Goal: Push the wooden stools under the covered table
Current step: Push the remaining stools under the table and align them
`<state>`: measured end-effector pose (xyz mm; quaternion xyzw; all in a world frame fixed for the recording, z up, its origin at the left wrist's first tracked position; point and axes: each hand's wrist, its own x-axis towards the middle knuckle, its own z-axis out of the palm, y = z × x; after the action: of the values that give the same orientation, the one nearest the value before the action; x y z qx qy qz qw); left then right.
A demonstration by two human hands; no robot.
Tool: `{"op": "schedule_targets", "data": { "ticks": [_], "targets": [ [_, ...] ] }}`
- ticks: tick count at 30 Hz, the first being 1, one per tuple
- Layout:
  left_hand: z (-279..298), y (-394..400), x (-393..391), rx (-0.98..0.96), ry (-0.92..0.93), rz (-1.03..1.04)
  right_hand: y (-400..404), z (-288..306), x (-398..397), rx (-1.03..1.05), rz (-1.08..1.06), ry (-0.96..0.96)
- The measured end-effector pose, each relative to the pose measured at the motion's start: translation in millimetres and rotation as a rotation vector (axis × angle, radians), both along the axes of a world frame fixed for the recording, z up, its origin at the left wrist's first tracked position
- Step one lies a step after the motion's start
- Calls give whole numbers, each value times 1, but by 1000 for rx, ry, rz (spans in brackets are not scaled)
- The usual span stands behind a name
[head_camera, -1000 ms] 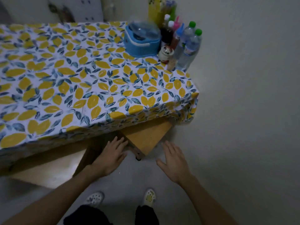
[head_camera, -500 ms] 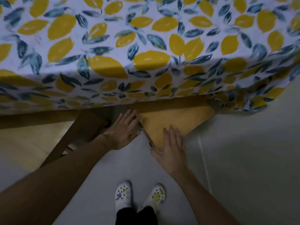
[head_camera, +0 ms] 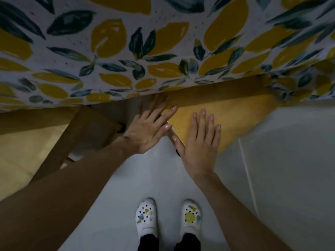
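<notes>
Item: yellow wooden stool (head_camera: 223, 113), its triangular corner protruding from beneath the lemon-and-leaf printed tablecloth (head_camera: 126, 51). Right hand (head_camera: 199, 142) lay flat on its seat, fingers spread; left hand (head_camera: 146, 127), fingers extended, pressed its left edge. Second pale wooden stool (head_camera: 27, 142) stood left of it.

White tablecloth (head_camera: 126, 51) printed with yellow lemons, dark teal leaves; below it, honey-yellow stool (head_camera: 235, 115); white dotted clogs (head_camera: 146, 216).

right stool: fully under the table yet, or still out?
Partly out. The right stool's corner sticks past the tablecloth hem, both hands flat on it.
</notes>
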<state>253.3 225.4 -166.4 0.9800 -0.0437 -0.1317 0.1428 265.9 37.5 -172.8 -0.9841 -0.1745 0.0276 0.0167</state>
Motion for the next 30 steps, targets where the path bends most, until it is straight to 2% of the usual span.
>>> {"op": "schedule_targets", "data": {
  "ticks": [7, 12, 16, 22, 26, 30],
  "targets": [
    [0, -7, -5, 49, -98, -4, -6, -4, -2, -43, 40, -34],
    [6, -19, -29, 109, -73, -15, -31, -2, -11, -127, 156, -34],
    [8, -53, -61, 58, -95, 70, -66, -1, -17, -99, 274, -37],
    [11, -105, -101, 82, -144, 180, -183, -6, -30, -46, 786, -103],
    [22, -96, -87, 152, -74, 120, -221, 13, -28, -33, 735, -28],
    [25, -73, -62, 196, -22, 48, -177, 17, -35, 12, 618, 37]
  ]
}}
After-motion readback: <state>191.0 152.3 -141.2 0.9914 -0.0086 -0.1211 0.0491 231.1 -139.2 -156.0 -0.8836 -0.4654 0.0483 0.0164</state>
